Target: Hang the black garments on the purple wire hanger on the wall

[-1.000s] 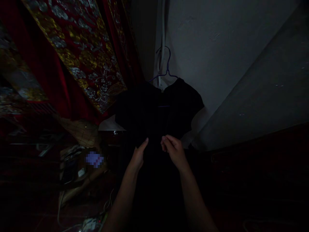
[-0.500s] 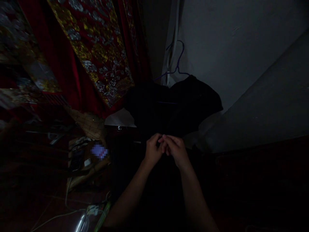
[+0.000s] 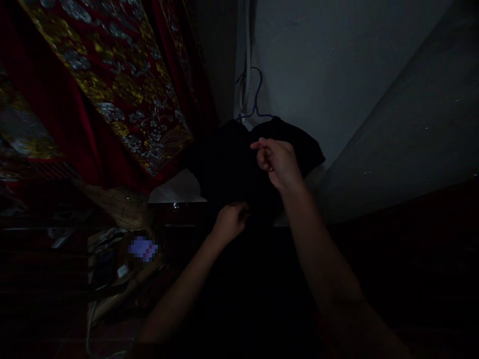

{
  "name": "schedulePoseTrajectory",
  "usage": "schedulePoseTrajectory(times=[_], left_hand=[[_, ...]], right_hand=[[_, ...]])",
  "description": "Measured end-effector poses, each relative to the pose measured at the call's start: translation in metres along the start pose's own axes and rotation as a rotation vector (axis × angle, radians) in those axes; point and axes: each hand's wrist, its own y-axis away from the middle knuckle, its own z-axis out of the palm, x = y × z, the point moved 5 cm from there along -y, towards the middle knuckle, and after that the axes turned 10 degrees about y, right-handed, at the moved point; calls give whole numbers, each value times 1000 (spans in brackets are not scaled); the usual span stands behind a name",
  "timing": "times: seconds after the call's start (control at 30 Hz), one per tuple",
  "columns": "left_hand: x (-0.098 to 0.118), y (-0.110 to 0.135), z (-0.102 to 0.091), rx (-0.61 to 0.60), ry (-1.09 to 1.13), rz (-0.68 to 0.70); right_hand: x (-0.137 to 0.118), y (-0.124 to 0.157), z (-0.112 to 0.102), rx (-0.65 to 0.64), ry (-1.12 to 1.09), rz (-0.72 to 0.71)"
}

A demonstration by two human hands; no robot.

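A black short-sleeved garment (image 3: 224,164) hangs from a thin purple hanger (image 3: 257,94) against the wall. My left hand (image 3: 231,222) is closed at the lower front of the garment, its fingers curled into the dark cloth. Higher up, in front of the garment's neckline, my right hand (image 3: 277,158) has its fingers curled and the index finger and thumb close together. Anything thin between those fingertips is too dark to make out. The garment's lower part blends into deep shadow.
Red cloth with gold and silver decoration (image 3: 127,89) hangs at the left. A pale cable (image 3: 247,50) runs down the grey wall (image 3: 318,75). At lower left, a cardboard box (image 3: 130,286) holds small items, including a blurred-out bluish one (image 3: 143,249).
My hands, together at the garment's front before, are now apart. The right has risen toward the neckline; the left stays low. The whole view has shifted slightly.
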Motion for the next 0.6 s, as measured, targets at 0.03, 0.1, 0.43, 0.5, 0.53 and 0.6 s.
schedulePoseTrajectory(times=[0.03,0.1,0.43,0.5,0.53,0.6], left_hand=[[16,-11,-8,0,11,49],[52,-34,-28,70,6,208],[140,-97,-52,255,-297,570],[142,-99,-77,408,-212,562],[139,-99,-95,501,-141,549],[119,-99,-136,691,43,498]], right_hand=[[-1,5,1,-7,23,-12],[-2,17,3,-22,68,-44],[14,14,-1,52,287,-212],[40,13,-2,49,284,-115],[54,15,-1,33,258,-56],[76,26,0,-7,170,30]])
